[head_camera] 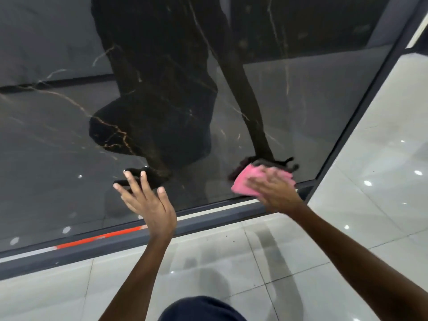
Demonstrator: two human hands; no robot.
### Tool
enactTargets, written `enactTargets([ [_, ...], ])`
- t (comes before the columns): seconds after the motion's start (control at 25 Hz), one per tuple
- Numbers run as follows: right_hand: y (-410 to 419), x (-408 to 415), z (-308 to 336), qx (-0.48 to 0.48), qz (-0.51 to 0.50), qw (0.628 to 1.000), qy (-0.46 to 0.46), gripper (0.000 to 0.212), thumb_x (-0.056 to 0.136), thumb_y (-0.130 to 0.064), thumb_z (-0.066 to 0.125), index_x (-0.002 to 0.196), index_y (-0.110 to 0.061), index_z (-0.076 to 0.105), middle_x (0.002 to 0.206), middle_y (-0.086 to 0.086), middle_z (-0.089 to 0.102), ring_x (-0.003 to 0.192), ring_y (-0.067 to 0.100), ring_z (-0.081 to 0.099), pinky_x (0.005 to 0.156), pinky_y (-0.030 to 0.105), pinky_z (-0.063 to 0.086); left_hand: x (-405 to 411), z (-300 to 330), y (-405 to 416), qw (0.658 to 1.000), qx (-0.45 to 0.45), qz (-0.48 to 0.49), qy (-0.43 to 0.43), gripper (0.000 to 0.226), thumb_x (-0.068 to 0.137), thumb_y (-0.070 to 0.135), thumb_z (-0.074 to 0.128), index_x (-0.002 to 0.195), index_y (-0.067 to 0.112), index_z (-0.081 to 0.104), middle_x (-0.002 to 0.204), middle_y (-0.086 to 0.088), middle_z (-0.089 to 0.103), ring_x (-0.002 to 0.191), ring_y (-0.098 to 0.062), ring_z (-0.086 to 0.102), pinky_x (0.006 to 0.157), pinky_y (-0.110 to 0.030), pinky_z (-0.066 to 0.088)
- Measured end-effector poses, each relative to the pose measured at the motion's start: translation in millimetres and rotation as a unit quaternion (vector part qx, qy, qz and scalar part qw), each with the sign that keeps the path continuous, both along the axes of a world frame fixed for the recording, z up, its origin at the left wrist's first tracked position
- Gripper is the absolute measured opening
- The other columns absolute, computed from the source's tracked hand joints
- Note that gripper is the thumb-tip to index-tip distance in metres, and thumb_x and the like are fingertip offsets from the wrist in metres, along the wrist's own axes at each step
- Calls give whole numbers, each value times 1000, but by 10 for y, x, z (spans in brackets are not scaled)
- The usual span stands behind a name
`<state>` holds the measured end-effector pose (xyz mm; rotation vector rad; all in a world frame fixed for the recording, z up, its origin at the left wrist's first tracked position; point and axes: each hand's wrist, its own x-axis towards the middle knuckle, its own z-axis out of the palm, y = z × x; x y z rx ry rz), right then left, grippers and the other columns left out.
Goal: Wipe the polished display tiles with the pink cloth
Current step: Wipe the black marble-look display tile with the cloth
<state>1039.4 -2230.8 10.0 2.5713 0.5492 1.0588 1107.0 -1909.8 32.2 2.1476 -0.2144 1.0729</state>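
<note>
The pink cloth (259, 181) lies flat against the lower right corner of the dark polished tile (69, 135), pinned there under the right hand (275, 192). That hand's fingers look spread and laid over the cloth, pressing it to the surface; the hand is blurred, so whether any fingertip hooks a fold cannot be told. The left hand (148, 200) holds nothing: its grip is splayed wide, fingertips touching or very nearly touching the tile just above the dark frame (208, 218) along its bottom edge.

The cloth looks thin, soft and limp, light enough to bunch or slide out from under the palm. I judge it handles best folded into a pad with the whole palm on top, fingers wrapping one edge so that it cannot creep away on a stroke.

The tile is another matter: hard, glossy, mirror-like, showing the person's reflection and gold veins. It is probably slippery under cloth and quick to show smears, so even pressure should serve better than force. It stands upright in its frame above the pale floor (370, 158); leaning hard on it seems unwise, as large polished tiles can crack.
</note>
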Motion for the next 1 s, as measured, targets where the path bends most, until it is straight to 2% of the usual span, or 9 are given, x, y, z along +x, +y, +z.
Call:
enactTargets([
  [0.08, -413, 8, 256, 147, -40, 985, -80, 79, 89, -34, 47, 154, -27, 4, 162, -5, 5, 144, 36, 12, 118, 45, 3, 63, -16, -80, 1000, -25, 7, -15, 48, 100, 17, 39, 146, 11, 28, 157, -19, 16, 142, -51, 4, 116, -57, 8],
  [0.16, -405, 79, 313, 357, -101, 917, -144, 81, 88, -28, 52, 154, -16, 7, 162, 6, -1, 144, 39, 6, 121, 39, 2, 102, -43, -98, 999, -28, 8, -28, 47, 100, 14, 39, 146, 10, 27, 156, -19, 14, 141, -52, 3, 117, -55, 5],
  [0.2, -262, 110, 269, 505, -142, 832, -183, 78, 90, -23, 54, 152, -5, 9, 160, 16, 3, 144, 38, 9, 120, 29, 3, 111, -60, -83, 999, -22, 10, -33, 48, 100, 13, 40, 146, 10, 26, 156, -19, 14, 141, -52, 3, 116, -56, 6],
  [0.28, 48, 189, 253, 759, -168, 581, -243, 74, 94, -20, 55, 149, 7, 13, 157, 27, 9, 143, 28, 13, 112, 9, 9, 127, -75, -69, 999, -11, 15, -43, 50, 99, 12, 42, 146, 11, 25, 155, -20, 14, 141, -53, 4, 116, -58, 8],
  [0.36, 349, 213, 261, 835, -170, 455, -259, 80, 94, -35, 56, 152, -1, 11, 159, 18, 7, 143, 18, 15, 105, 5, 18, 122, -72, -66, 999, -9, 12, -41, 50, 99, 11, 43, 146, 11, 24, 155, -21, 14, 140, -54, 4, 116, -58, 8],
  [0.52, 1100, 355, 237, 868, -151, 410, -237, 74, 97, -30, 56, 154, -13, 11, 160, 4, 1, 141, 8, 15, 92, -9, 18, 141, -75, -87, 999, 2, 24, -45, 52, 99, 8, 45, 146, 12, 23, 154, -21, 14, 139, -56, 5, 116, -60, 8],
  [0.76, 1779, 209, 194, 890, -181, 406, -101, 76, 86, -4, 65, 150, -11, 25, 154, -2, 23, 131, 6, 33, 96, 3, 28, 2, -18, -12, 1000, 0, -20, 17, 49, 98, 9, 42, 145, 7, 27, 153, -21, 14, 139, -53, 1, 116, -59, 10],
  [0.88, 1891, -89, 413, 900, -226, 372, -18, 59, 71, 8, 70, 120, -7, 41, 122, 8, 46, 108, 22, 53, 83, 24, 48, -274, 184, 113, 991, 12, -53, 123, 46, 103, 18, 36, 147, 11, 27, 159, -15, 12, 148, -40, 0, 118, -55, 15],
  [1.0, 1988, -306, 797, 880, -295, 360, 99, 33, 71, -1, 73, 83, -13, 44, 87, 7, 49, 76, 22, 54, 60, 29, 47, -547, 464, 257, 957, -43, -96, 270, 50, 102, 30, 35, 150, 16, 31, 161, -6, 20, 150, -24, 14, 119, -50, 22],
])
